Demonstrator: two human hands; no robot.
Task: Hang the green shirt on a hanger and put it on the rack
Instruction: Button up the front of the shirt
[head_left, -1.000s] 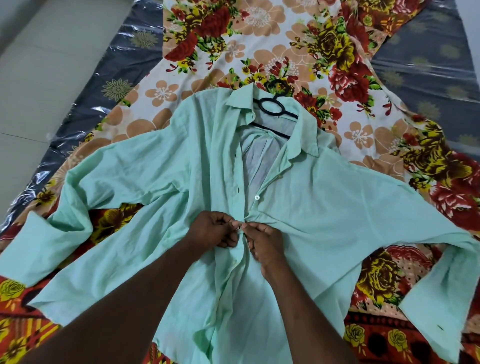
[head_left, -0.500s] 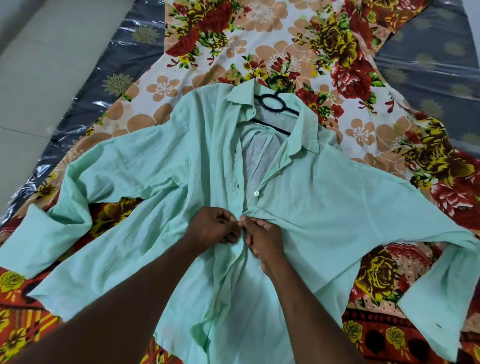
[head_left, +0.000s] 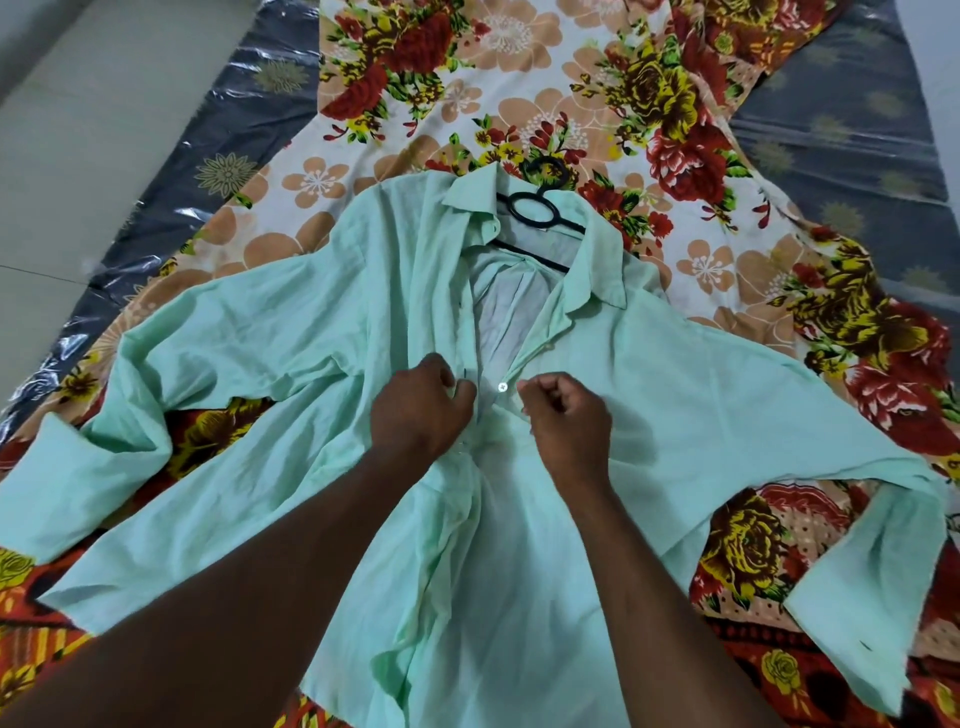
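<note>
The mint-green shirt (head_left: 701, 415) lies face up on the floral sheet with both sleeves spread wide. A black hanger (head_left: 535, 210) sits inside its collar, hook pointing away from me. My left hand (head_left: 418, 410) pinches the left placket edge at chest height. My right hand (head_left: 566, 421) pinches the right placket just beside a white button (head_left: 502, 386). The two hands are a small gap apart with the button showing between them. The neck is open above them.
A floral bedsheet (head_left: 519, 78) covers the middle of a grey plastic-wrapped mattress (head_left: 857, 130). Pale tiled floor (head_left: 104, 130) runs along the left. No rack is in view.
Both hands have moved up the shirt front from a lower button and have come slightly apart. The view has shifted a little, so the shirt sits lower in frame.
</note>
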